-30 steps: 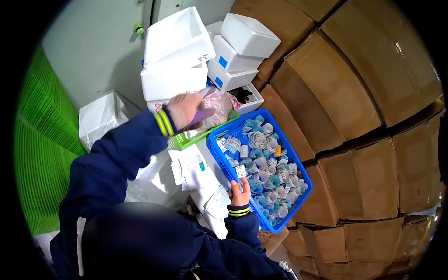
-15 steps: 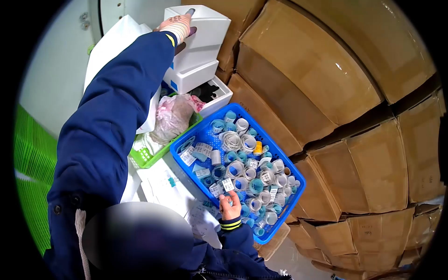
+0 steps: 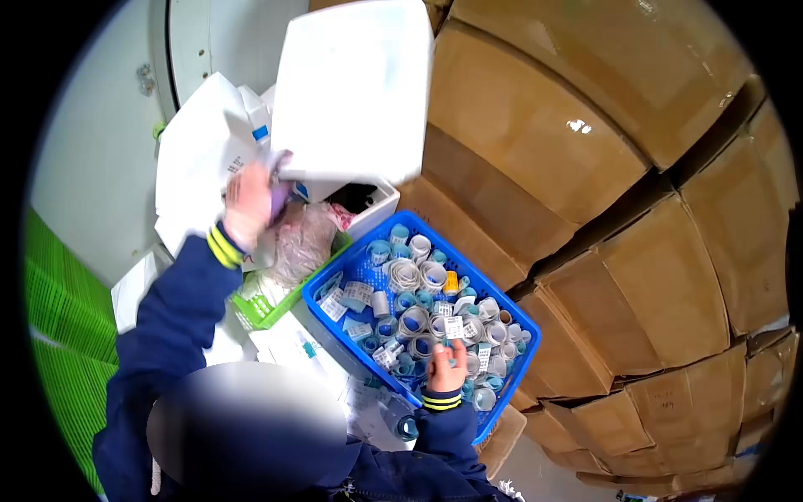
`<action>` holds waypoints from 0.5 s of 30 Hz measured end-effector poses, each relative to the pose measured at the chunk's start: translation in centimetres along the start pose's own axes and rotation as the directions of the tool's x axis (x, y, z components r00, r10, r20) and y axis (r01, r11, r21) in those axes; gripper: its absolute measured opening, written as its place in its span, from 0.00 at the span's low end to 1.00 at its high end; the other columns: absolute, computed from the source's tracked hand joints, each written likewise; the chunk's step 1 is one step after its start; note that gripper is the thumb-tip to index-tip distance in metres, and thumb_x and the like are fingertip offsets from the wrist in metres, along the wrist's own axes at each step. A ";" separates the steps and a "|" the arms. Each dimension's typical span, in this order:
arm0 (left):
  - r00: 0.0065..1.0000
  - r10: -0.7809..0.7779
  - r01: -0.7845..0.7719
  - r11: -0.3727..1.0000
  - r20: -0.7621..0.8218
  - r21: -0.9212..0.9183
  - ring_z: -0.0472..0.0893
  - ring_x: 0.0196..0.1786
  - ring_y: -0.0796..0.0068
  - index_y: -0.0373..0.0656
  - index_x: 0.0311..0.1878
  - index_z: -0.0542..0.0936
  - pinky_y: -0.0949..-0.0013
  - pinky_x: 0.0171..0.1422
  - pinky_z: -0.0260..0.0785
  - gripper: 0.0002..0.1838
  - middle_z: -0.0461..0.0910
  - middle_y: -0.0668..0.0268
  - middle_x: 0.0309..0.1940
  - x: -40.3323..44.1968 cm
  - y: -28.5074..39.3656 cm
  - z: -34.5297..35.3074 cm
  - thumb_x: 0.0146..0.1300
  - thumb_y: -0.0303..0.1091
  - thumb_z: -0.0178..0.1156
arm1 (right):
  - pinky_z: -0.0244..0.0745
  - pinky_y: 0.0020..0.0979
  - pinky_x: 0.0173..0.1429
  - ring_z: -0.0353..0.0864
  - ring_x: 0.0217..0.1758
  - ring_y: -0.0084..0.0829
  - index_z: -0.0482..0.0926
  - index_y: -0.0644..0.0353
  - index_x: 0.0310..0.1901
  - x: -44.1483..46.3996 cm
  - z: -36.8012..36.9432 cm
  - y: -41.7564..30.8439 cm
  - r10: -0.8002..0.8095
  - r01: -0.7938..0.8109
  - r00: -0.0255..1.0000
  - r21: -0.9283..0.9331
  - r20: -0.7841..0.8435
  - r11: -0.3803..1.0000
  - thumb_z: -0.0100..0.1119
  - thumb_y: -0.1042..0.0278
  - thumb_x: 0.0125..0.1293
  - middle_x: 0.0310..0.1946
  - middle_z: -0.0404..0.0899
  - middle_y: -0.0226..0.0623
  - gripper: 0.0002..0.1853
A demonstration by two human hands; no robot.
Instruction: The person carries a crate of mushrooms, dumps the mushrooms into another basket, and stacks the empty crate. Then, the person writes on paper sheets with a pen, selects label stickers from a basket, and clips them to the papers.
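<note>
My left hand, smeared by motion, is at the lower left corner of a tilted white foam box. Its fingers are too blurred to show whether they grip the box. My right hand is over a blue plastic basket, its fingers pinched on a small white label with dark print. Rolled label strips, white and pale teal, crowd the basket, many standing on end. Among them is a yellow roll.
A green basket holds a pinkish plastic bag. Behind it, another white foam box has dark contents. Cardboard boxes are stacked along the right. Green crates stand at the left. White papers lie beside the blue basket.
My left hand has come down and left from the top of the foam box, which now shows a broad face. My right hand has moved right and slightly up with the label.
</note>
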State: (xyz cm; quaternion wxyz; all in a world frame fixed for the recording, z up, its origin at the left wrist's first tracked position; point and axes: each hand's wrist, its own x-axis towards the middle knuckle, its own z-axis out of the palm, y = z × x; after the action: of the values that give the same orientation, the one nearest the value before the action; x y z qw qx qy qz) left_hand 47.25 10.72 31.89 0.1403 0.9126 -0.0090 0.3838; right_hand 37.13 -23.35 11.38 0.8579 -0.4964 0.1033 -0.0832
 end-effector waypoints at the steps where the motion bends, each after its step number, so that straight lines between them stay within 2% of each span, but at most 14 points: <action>1: 0.987 0.145 -0.156 0.972 -0.071 -0.178 0.77 0.39 0.56 0.49 0.47 0.74 0.60 0.42 0.69 0.22 0.77 0.58 0.38 -2.7 -0.9 -0.7 0.43 0.29 0.59 | 0.54 0.18 0.16 0.59 0.15 0.14 0.62 0.65 0.54 0.2 0.4 -0.8 -0.034 0.033 0.999 0.059 0.009 0.998 0.57 0.74 0.58 0.21 0.65 0.24 0.23; 2: 0.991 0.037 -0.033 0.999 0.127 -0.032 0.77 0.40 0.56 0.49 0.46 0.73 0.60 0.42 0.69 0.23 0.77 0.57 0.37 -5.7 -1.6 -1.3 0.41 0.26 0.58 | 0.52 0.18 0.16 0.58 0.14 0.14 0.61 0.66 0.54 -0.2 0.7 -1.9 -0.043 0.043 0.999 0.062 0.001 0.997 0.56 0.73 0.58 0.20 0.64 0.24 0.23; 3: 0.977 0.213 -0.213 0.977 -0.003 0.003 0.78 0.37 0.56 0.48 0.46 0.73 0.59 0.37 0.70 0.23 0.77 0.58 0.37 -8.5 -3.2 -0.7 0.40 0.25 0.58 | 0.51 0.18 0.16 0.57 0.14 0.14 0.61 0.66 0.54 -0.6 1.2 -2.9 -0.052 0.052 0.999 0.064 -0.008 0.997 0.56 0.72 0.59 0.18 0.63 0.25 0.23; 4: 0.921 0.369 -0.382 0.919 -0.127 -0.098 0.78 0.31 0.56 0.48 0.45 0.73 0.60 0.31 0.68 0.23 0.77 0.57 0.35 -9.5 -2.7 -2.1 0.39 0.26 0.58 | 0.49 0.18 0.16 0.56 0.13 0.14 0.60 0.67 0.54 -0.7 2.1 -4.0 -0.078 0.078 0.997 0.079 0.001 0.994 0.55 0.71 0.59 0.16 0.61 0.25 0.23; 5: 0.882 0.443 -0.454 0.890 -0.157 -0.037 0.76 0.28 0.56 0.47 0.43 0.74 0.61 0.27 0.66 0.20 0.77 0.56 0.36 -10.7 -2.7 -3.2 0.41 0.27 0.58 | 0.51 0.18 0.16 0.55 0.14 0.14 0.60 0.67 0.54 -1.3 2.8 -5.1 -0.122 0.120 0.992 0.063 0.022 0.991 0.54 0.72 0.59 0.17 0.61 0.24 0.22; 6: 0.938 0.343 -0.347 0.925 -0.050 -0.157 0.76 0.27 0.56 0.48 0.42 0.75 0.61 0.27 0.66 0.19 0.77 0.55 0.37 -12.9 -4.4 -3.1 0.41 0.25 0.57 | 0.51 0.18 0.17 0.55 0.14 0.14 0.60 0.67 0.54 -1.9 3.5 -5.8 -0.148 0.146 0.989 0.089 0.014 0.985 0.53 0.73 0.60 0.17 0.60 0.24 0.22; 8: 0.966 0.244 -0.214 0.939 0.083 -0.270 0.76 0.27 0.57 0.48 0.41 0.75 0.60 0.26 0.66 0.18 0.77 0.54 0.38 -15.6 -6.1 -4.0 0.42 0.24 0.56 | 0.52 0.17 0.17 0.55 0.15 0.14 0.61 0.67 0.54 -3.4 4.6 -6.5 -0.210 0.203 0.977 0.118 0.043 0.972 0.52 0.73 0.60 0.17 0.59 0.24 0.21; 10: 0.904 0.424 -0.426 0.904 -0.053 -0.025 0.76 0.26 0.58 0.49 0.40 0.76 0.60 0.25 0.65 0.15 0.77 0.55 0.37 -16.9 -6.0 -7.2 0.45 0.24 0.55 | 0.53 0.17 0.17 0.55 0.15 0.14 0.61 0.67 0.54 -5.6 6.0 -7.1 -0.281 0.268 0.954 0.118 0.106 0.956 0.51 0.74 0.61 0.17 0.59 0.23 0.20; 11: 0.911 0.400 -0.405 0.914 -0.098 -0.035 0.75 0.24 0.61 0.49 0.39 0.77 0.59 0.24 0.64 0.13 0.78 0.57 0.33 -17.9 -6.2 -8.3 0.47 0.26 0.56 | 0.53 0.17 0.17 0.55 0.15 0.13 0.61 0.67 0.54 -6.5 6.4 -7.2 -0.282 0.267 0.952 0.125 0.120 0.955 0.52 0.73 0.61 0.17 0.60 0.23 0.21; 13: 0.938 0.342 -0.346 0.934 0.064 0.085 0.75 0.23 0.60 0.48 0.38 0.77 0.59 0.25 0.64 0.10 0.77 0.59 0.29 -20.1 -8.2 -10.4 0.50 0.30 0.56 | 0.53 0.17 0.17 0.56 0.15 0.13 0.60 0.67 0.54 -8.5 8.0 -8.2 -0.316 0.297 0.937 0.138 0.148 0.945 0.53 0.72 0.60 0.17 0.61 0.24 0.22; 14: 0.979 0.187 -0.178 0.978 0.085 -0.105 0.74 0.23 0.58 0.44 0.37 0.77 0.61 0.25 0.63 0.10 0.76 0.59 0.28 -20.7 -8.5 -11.2 0.52 0.35 0.56 | 0.53 0.17 0.17 0.56 0.15 0.14 0.60 0.68 0.55 -9.7 8.3 -8.6 -0.314 0.295 0.937 0.133 0.156 0.946 0.54 0.71 0.60 0.17 0.62 0.24 0.23; 15: 0.964 0.263 -0.258 0.962 0.049 -0.084 0.74 0.23 0.56 0.40 0.36 0.77 0.60 0.26 0.63 0.13 0.76 0.57 0.26 -21.5 -9.0 -12.2 0.53 0.39 0.56 | 0.57 0.17 0.17 0.59 0.16 0.16 0.63 0.65 0.55 -10.6 8.2 -8.7 -0.335 0.325 0.926 0.088 0.173 0.942 0.56 0.66 0.59 0.18 0.64 0.26 0.24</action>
State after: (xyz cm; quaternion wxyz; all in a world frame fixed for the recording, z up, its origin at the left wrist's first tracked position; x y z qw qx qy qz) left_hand 24.68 20.65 22.62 0.1233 0.9085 -0.1481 0.3708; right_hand 28.65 -18.18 23.92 0.8514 -0.4874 -0.0645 -0.1827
